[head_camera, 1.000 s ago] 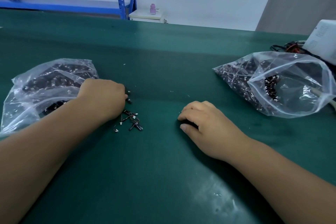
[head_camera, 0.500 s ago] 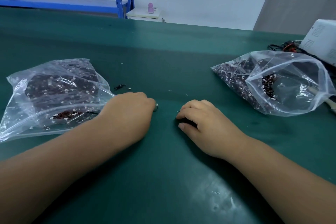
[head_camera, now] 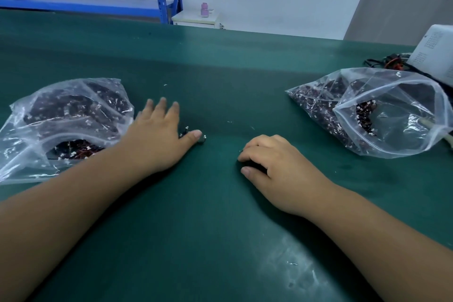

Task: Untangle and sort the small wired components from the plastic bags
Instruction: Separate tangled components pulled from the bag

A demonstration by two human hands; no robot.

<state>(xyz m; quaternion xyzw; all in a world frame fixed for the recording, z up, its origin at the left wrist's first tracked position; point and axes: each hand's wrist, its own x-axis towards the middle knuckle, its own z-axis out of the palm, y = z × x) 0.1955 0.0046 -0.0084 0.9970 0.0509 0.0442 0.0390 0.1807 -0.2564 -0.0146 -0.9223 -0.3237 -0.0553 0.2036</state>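
A few small wired components [head_camera: 186, 130] lie on the green table [head_camera: 220, 216] at the thumb side of the left hand [head_camera: 157, 140], which rests flat on them with fingers straight and spread, hiding most of the cluster so its direction cannot be read. The right hand [head_camera: 277, 171] sits knuckles-up at centre with fingers curled under, and whether it grasps anything in the dark patch beneath cannot be told. The left plastic bag [head_camera: 36, 115] opens toward the near side, while the right plastic bag [head_camera: 397, 144] lies far-left to near-right with its mouth facing right, its near-right corner cut off by the frame edge.
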